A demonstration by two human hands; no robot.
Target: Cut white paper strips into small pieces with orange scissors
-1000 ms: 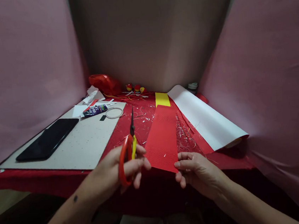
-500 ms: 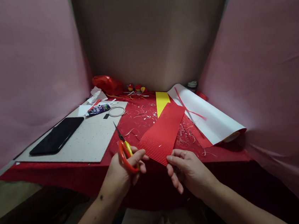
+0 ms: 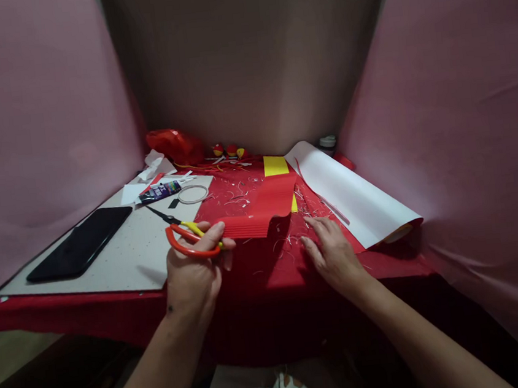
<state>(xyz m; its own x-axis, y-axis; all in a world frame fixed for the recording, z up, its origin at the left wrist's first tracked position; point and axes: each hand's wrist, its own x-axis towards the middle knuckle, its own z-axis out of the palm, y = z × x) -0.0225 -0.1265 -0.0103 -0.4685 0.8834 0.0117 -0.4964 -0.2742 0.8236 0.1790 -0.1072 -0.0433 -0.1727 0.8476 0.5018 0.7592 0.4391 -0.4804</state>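
Observation:
My left hand (image 3: pixel 196 262) is closed around a pair of scissors (image 3: pixel 184 233) with red and yellow handles, their dark blades pointing to the upper left. The same hand pinches one end of a red corrugated paper strip (image 3: pixel 269 202), which curves away over the cloth. My right hand (image 3: pixel 331 245) is free of the strip, its fingers apart and low over the red cloth near some thin paper shavings (image 3: pixel 285 240). Beneath the red strip lies a yellow paper strip (image 3: pixel 276 165), partly covered.
On the left, a grey board (image 3: pixel 128 272) carries a black phone (image 3: pixel 81 243), a glue tube (image 3: pixel 159 192) and a ring (image 3: pixel 193 194). A white paper roll (image 3: pixel 356 196) lies at right. Small red-and-yellow figures (image 3: pixel 231 151) and a red bag (image 3: pixel 173 144) stand at the back.
My right hand has let go of the red strip and moved right and forward. My left hand has shifted left and up, with the strip's near end and the scissors turning leftward.

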